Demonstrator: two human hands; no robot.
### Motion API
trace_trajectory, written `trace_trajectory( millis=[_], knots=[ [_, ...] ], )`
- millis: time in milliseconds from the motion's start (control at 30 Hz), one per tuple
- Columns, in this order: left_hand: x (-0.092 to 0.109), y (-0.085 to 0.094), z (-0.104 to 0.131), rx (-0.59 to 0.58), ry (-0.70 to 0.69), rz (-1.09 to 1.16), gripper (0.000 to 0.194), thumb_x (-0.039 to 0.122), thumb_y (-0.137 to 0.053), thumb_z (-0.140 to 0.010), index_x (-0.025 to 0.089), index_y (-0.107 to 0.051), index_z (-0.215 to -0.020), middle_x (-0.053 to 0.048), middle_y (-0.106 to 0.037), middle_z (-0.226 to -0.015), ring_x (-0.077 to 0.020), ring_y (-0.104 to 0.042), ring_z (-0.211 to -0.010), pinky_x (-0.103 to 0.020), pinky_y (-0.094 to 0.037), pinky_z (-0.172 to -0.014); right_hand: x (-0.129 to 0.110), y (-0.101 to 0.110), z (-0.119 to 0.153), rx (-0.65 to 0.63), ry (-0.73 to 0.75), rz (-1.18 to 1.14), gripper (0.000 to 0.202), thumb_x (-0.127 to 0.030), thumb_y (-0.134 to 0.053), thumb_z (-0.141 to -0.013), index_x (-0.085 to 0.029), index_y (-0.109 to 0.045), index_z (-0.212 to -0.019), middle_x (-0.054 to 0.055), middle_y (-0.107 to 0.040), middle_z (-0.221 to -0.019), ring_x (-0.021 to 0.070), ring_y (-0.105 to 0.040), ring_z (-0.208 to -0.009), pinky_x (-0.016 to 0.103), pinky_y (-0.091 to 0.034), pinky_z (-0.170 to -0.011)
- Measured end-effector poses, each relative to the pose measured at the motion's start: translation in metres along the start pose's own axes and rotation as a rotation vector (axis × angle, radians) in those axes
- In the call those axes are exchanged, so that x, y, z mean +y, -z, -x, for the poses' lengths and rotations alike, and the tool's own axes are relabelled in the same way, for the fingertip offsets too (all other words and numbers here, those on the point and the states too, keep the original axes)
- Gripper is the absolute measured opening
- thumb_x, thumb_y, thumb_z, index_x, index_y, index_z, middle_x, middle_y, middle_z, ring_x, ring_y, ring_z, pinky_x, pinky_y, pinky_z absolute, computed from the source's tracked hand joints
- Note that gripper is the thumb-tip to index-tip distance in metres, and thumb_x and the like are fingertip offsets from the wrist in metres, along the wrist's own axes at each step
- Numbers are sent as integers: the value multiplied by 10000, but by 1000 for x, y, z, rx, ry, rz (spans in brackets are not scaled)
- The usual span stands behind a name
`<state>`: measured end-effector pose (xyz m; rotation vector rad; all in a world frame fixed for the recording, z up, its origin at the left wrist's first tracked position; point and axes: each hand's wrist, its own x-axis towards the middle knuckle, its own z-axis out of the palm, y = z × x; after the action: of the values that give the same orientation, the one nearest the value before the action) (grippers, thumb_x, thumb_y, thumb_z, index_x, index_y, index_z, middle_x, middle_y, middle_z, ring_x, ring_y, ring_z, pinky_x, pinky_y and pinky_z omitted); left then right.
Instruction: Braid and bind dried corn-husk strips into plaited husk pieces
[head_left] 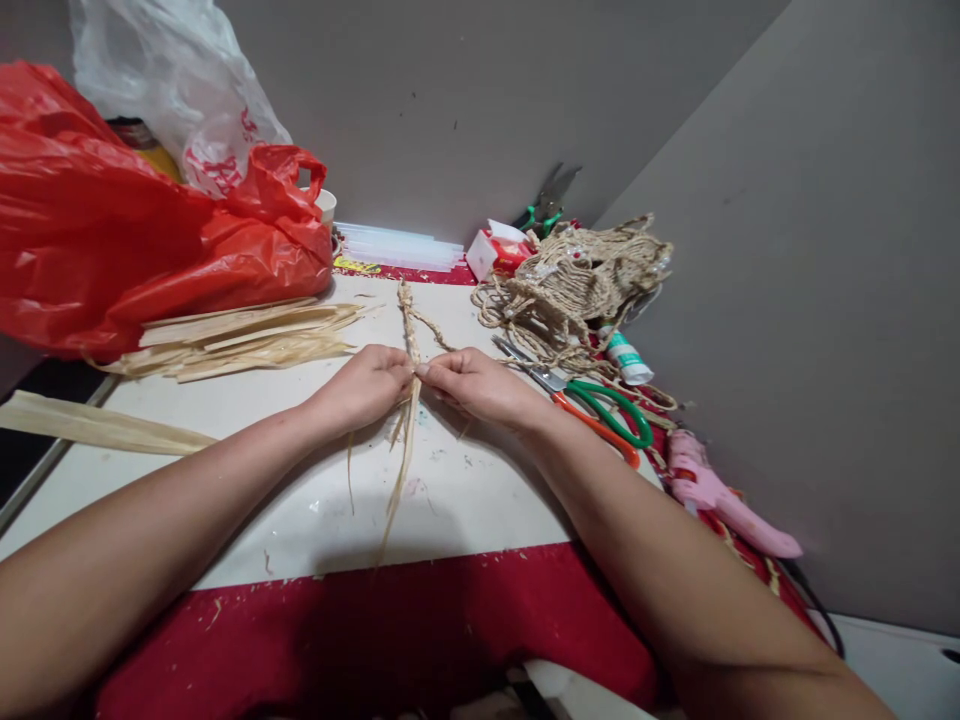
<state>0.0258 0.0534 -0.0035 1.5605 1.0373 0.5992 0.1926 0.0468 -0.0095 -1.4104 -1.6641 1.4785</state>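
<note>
Straw-coloured braid (pixel 409 328), one, at the middle of the table (pixel 495 510); loose strands (pixel 409 430) trail from its near end. Left hand (pixel 369 382) and right hand (pixel 480 385): both pinched on that end. Step (by appearance): plaiting. Next move calls for evenly tensioned strands.

The red-topped bench (pixel 570 600) carries a white board (pixel 480 500). Dry husk strips (pixel 240 340) lie at its left beside a red plastic bag (pixel 187 245); at its right, scissors (pixel 553 381) lie by heaped braided cord (pixel 592 270). Translucent sticks (pixel 397 247) lie along the back, a pink glue gun (pixel 697 475) beyond the board's right edge.
</note>
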Motion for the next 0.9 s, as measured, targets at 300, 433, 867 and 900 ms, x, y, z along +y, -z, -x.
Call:
trace_trajectory(
  millis=[300, 433, 867, 900],
  knots=[
    [-1, -10, 9, -105, 151, 138, 130, 194, -393, -812, 153, -500, -750, -13, -590, -517, -75, -418, -305, -202, -317, -348, -3, -20, 6, 5, -134, -453, 368, -324, -556, -793, -173, -402, -495, -94, -250, -350, 25, -145, -308, 187, -105, -320],
    [3, -17, 16, -91, 139, 106, 120, 188, -372, -844, 153, -483, -817, -22, -610, -532, -105, -509, -344, -197, -361, -342, -4, -21, 8, -84, -201, -599, 418, -275, -530, -798, -190, -297, -462, -96, -228, -347, 15, -129, -312, 161, -103, -313],
    [19, -2, 14, -40, 173, -103, 173, 234, -476, -759, 122, -594, -818, -9, -569, -504, -103, -465, -369, -221, -360, -407, 1, -21, 7, -59, -141, -676, 250, -218, -611, -715, -147, -437, -550, -113, -243, -389, 7, -136, -335, 142, -102, -328],
    [18, 1, 12, 72, 117, -173, 189, 237, -491, -744, 122, -612, -833, -5, -569, -518, -101, -464, -396, -221, -358, -429, 1, -19, 7, -79, -147, -691, 221, -220, -607, -723, -139, -464, -574, -117, -229, -396, 7, -125, -341, 139, -99, -331]
  ],
)
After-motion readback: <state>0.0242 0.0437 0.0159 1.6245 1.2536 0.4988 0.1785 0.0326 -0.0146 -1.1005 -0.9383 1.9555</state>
